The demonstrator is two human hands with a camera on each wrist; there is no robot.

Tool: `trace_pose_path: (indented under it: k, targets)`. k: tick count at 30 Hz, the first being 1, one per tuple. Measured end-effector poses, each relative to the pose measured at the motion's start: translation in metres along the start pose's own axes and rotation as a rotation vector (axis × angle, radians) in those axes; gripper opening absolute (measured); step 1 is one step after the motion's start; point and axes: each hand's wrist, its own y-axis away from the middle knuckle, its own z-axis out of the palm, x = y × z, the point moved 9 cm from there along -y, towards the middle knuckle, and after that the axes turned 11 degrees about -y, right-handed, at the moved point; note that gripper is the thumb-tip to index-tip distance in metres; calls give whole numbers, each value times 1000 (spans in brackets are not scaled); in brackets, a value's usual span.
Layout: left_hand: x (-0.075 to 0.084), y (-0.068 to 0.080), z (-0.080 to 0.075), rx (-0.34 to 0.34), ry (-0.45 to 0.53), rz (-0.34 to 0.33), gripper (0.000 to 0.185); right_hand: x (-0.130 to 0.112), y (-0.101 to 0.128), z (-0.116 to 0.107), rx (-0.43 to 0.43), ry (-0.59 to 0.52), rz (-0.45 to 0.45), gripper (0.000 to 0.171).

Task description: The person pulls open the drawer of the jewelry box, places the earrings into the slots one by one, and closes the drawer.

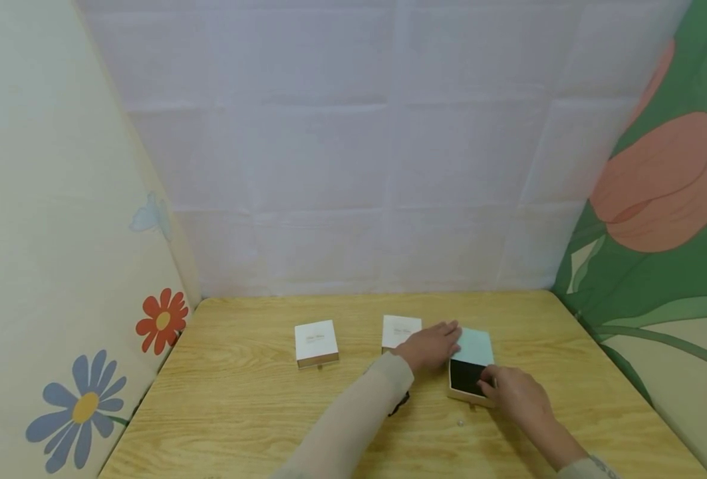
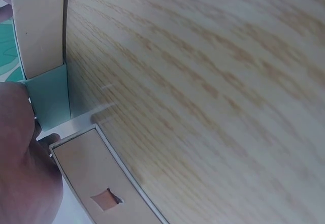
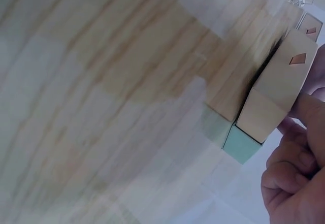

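A mint box sleeve (image 1: 474,344) lies on the wooden table, with its pale drawer (image 1: 469,399) slid out toward the person. Black lining (image 1: 467,376) shows inside the drawer. My left hand (image 1: 427,347) reaches over a white box (image 1: 400,330), and its fingertips touch the left edge of the sleeve. The right hand (image 1: 519,394) is at the drawer's right side, index finger and thumb bent over the lining. Whether they pinch anything is hidden. In the right wrist view, the drawer front (image 3: 299,59) carries a small copper-coloured tab, and curled fingers (image 3: 287,183) show beside it.
Another white box (image 1: 316,342) stands farther left on the table (image 1: 239,399). A tiny shiny piece (image 1: 461,423) lies in front of the drawer. A white cloth backdrop (image 1: 329,166) rises behind the table, with flower-patterned walls at both sides.
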Motion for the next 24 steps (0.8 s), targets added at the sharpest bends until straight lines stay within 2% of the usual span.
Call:
trace_pose_path:
  k: [5,11,17,24]
  targets:
    - [0,0,-1,1,1,-4,57,1,2,-1,14,-5,0,12]
    - [1,1,-3,16,-2,5,57,-1,6,-2,37,-64,0,17]
    - [2,2,-4,12,-6,0,57,-6,11,-4,69,-189,-13,24]
    - [2,2,-5,24,-26,-1,57,-13,18,-3,48,-363,16,30]
